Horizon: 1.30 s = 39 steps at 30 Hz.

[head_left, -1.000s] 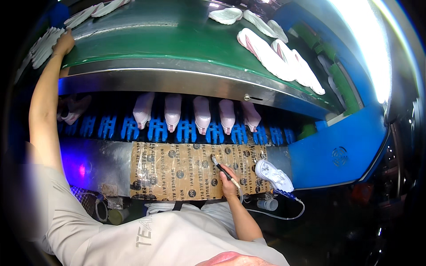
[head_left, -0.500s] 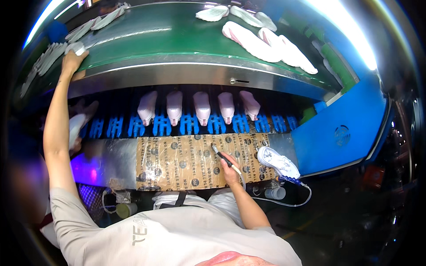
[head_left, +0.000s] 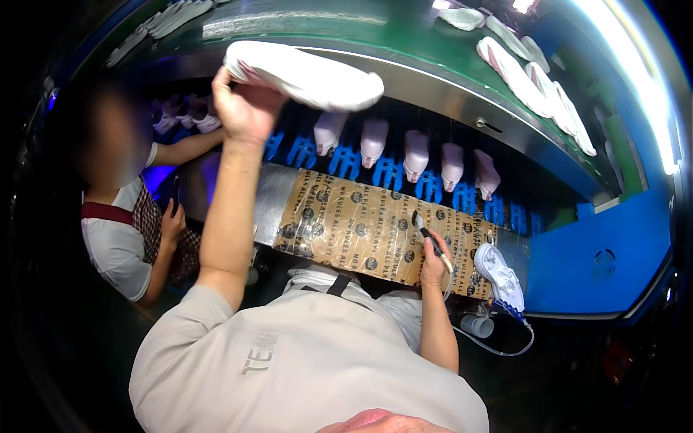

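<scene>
Raised over the metal edge of the belt, my left hand (head_left: 249, 112) grips a white shoe sole (head_left: 321, 78) with a pinkish patch near the hand. My right hand (head_left: 434, 265) is closed round a dark-handled brush (head_left: 427, 234), with a pale tube running from its rear end. The bristles are over or on the ledge's brown printed paper cover (head_left: 361, 227); I cannot tell if they touch. Beyond the ledge, several pale pink shoe uppers (head_left: 374, 141) stand in a row by blue holders (head_left: 345, 162). Another white sole (head_left: 498, 274) lies at the ledge's right end.
A green belt (head_left: 404, 29) carries white soles (head_left: 512, 76) at the right and more (head_left: 170, 20) at the far left. On the left, a co-worker (head_left: 119, 238) holds a thin dark tool (head_left: 175, 193). A blue machine panel (head_left: 613, 252) and a small clear cup (head_left: 478, 326) are at the right.
My left hand has lifted the white sole from the belt and brought it rightward and nearer. The view has turned left, revealing the co-worker. My right hand still holds the brush over the ledge.
</scene>
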Each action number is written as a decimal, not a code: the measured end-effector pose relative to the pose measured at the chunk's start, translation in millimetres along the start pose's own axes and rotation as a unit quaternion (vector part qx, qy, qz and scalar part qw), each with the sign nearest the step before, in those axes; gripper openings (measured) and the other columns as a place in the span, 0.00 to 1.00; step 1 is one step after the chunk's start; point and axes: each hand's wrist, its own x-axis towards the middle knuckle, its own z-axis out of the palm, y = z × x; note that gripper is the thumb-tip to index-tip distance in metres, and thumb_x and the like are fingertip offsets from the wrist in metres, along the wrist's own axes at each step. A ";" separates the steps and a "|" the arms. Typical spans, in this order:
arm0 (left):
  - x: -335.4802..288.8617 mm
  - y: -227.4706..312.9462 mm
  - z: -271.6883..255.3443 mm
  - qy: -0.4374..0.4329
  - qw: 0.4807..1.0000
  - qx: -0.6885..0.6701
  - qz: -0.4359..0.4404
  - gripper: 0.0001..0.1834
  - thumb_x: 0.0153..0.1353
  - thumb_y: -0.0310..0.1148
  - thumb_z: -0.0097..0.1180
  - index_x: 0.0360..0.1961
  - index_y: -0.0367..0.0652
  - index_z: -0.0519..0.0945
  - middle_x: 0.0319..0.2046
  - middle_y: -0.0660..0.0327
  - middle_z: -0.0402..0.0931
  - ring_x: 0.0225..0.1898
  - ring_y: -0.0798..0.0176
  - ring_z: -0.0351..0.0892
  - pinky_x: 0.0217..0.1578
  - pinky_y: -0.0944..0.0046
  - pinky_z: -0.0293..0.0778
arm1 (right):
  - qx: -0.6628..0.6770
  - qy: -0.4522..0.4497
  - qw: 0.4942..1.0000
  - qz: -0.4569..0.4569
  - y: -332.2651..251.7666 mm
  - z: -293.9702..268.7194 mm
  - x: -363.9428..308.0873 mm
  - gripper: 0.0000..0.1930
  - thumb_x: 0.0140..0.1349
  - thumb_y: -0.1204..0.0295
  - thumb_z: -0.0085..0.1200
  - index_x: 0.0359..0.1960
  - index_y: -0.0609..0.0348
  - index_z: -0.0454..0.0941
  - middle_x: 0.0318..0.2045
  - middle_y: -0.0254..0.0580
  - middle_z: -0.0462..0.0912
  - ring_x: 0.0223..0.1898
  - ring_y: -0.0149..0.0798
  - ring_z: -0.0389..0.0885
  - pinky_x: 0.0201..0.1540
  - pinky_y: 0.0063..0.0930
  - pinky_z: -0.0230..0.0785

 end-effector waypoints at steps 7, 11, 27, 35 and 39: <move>-140.3 -143.8 -47.2 0.317 0.923 0.025 -0.219 0.41 0.76 0.63 0.23 0.70 0.38 0.66 0.55 0.38 0.77 0.52 0.43 0.82 0.55 0.45 0.82 | 0.219 -0.019 0.969 0.113 -36.8 5.1 -9.8 0.14 0.68 0.72 0.60 0.53 0.64 0.80 0.32 0.30 0.78 0.31 0.22 0.71 0.34 0.14 0.62; -212.6 -169.8 -60.7 0.271 0.889 -0.016 -0.369 0.41 0.77 0.62 0.19 0.74 0.42 0.62 0.63 0.39 0.73 0.61 0.39 0.77 0.61 0.42 0.77 | 0.240 -0.103 0.956 0.133 -81.2 15.7 -20.0 0.13 0.66 0.75 0.61 0.52 0.64 0.82 0.35 0.30 0.81 0.32 0.22 0.72 0.37 0.16 0.64; -183.6 -183.1 -55.8 0.231 0.922 -0.101 -0.292 0.39 0.75 0.65 0.32 0.69 0.45 0.69 0.58 0.48 0.78 0.58 0.48 0.80 0.58 0.47 0.79 | -0.073 -0.260 0.926 -0.266 -145.7 85.5 -5.1 0.16 0.55 0.77 0.68 0.47 0.57 0.88 0.32 0.40 0.87 0.35 0.38 0.81 0.43 0.32 0.68; -145.7 -177.6 -21.7 0.183 0.941 -0.088 -0.272 0.40 0.73 0.67 0.29 0.61 0.43 0.74 0.43 0.46 0.78 0.43 0.46 0.81 0.49 0.45 0.80 | -0.079 -0.283 0.912 -0.288 -168.0 83.1 -13.1 0.14 0.55 0.73 0.70 0.45 0.50 0.89 0.32 0.37 0.86 0.38 0.38 0.80 0.47 0.36 0.66; -128.0 -169.7 -28.5 0.145 0.951 -0.066 -0.265 0.42 0.71 0.70 0.30 0.60 0.42 0.75 0.43 0.46 0.79 0.43 0.47 0.82 0.50 0.47 0.80 | -0.141 -0.401 0.838 -0.341 -182.4 76.7 -17.6 0.15 0.55 0.70 0.72 0.46 0.49 0.90 0.31 0.34 0.86 0.35 0.37 0.79 0.43 0.31 0.65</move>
